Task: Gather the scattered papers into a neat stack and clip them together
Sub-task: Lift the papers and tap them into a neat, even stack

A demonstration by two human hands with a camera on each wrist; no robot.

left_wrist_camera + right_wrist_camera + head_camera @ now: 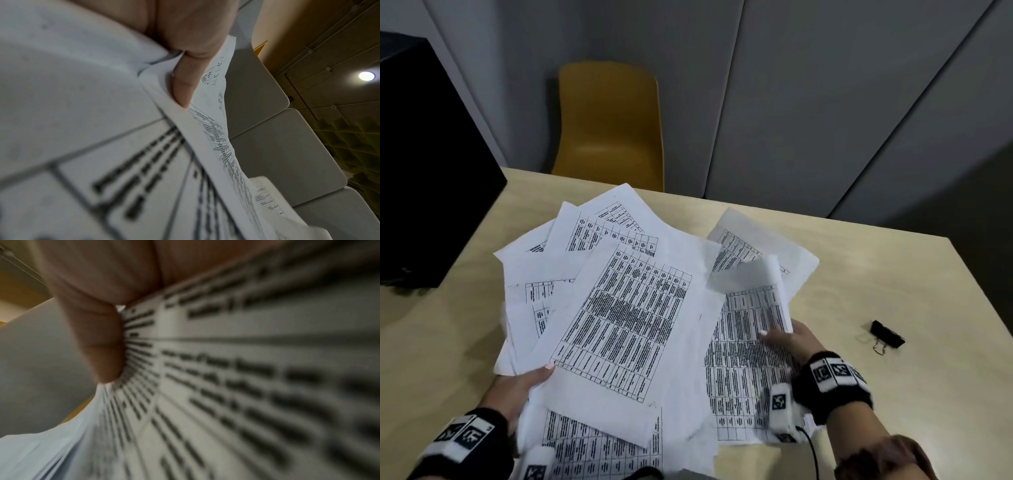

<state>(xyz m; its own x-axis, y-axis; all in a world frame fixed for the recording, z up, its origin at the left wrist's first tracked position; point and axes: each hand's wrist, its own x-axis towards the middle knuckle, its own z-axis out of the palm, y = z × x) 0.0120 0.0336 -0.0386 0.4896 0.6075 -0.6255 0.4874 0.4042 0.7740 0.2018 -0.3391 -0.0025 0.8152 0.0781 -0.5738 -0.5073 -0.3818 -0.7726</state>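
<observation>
Head view shows the papers (626, 308) fanned loosely over the near half of the table (893, 274), printed sheets crossing at odd angles, one far corner curling up on the right. They look thin, limp and light; I'd guess they slide easily on one another and crease if pulled by a single corner. The left hand (524, 383) grips the near-left edge of the biggest bunch, thumb on top; its wrist view shows a thumb (185, 81) pressed down on several layered edges, so that hold spans more than one sheet. The right hand (787, 339) has the right-hand sheets, fingers under the outer edge and the thumb (98, 345) against the printed face, pinching them.

Best hold, to my eye, is at the two long sides, both hands squeezing inward, then tapping an edge on the table to square things; the sheet lying farthest back on the right is not in either hand.

A clip (887, 334) lies on the table well to the right, untouched. Beyond the table stands a chair (609, 126); a dark box (431, 154) sits at far left.
</observation>
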